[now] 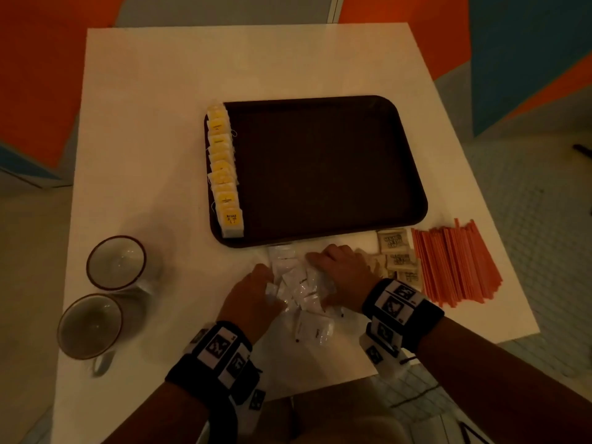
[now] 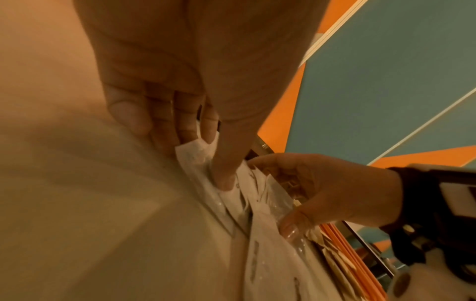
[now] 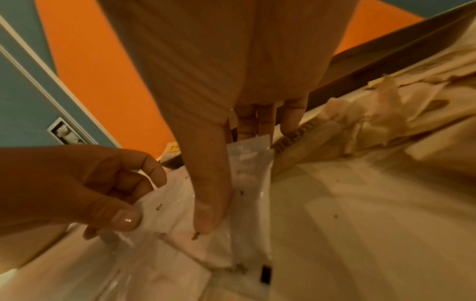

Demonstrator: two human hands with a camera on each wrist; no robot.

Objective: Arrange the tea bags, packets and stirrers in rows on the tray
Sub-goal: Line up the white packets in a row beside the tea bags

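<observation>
Two cups (image 1: pixel 116 262), empty, stand at the table's (image 1: pixel 153 91) left edge, one nearer than the other. Tea bags (image 1: pixel 224 169), yellow-labelled, lie in one overlapping row along the left side of the tray (image 1: pixel 320 168); the rest of the dark tray floor is bare. White packets (image 1: pixel 299 286) sit in a loose pile on the table just in front of the tray's near rim, between both hands. Left hand (image 1: pixel 248 296): at the pile's left side, fingers curled, thumb and fingertips pinching a white packet, seen in both wrist views. Right hand (image 1: pixel 341 270): at the pile's right side, thumb (image 3: pixel 208 203) pressed down on the packets, fingers reaching over their far end; whether it grips one, I cannot tell. Brown packets (image 1: pixel 395 256) lie scattered just right of that hand, near the tray's near right corner. Stirrers (image 1: pixel 455 264), orange, lie in a loose bundle at the far right, touching the brown packets.
</observation>
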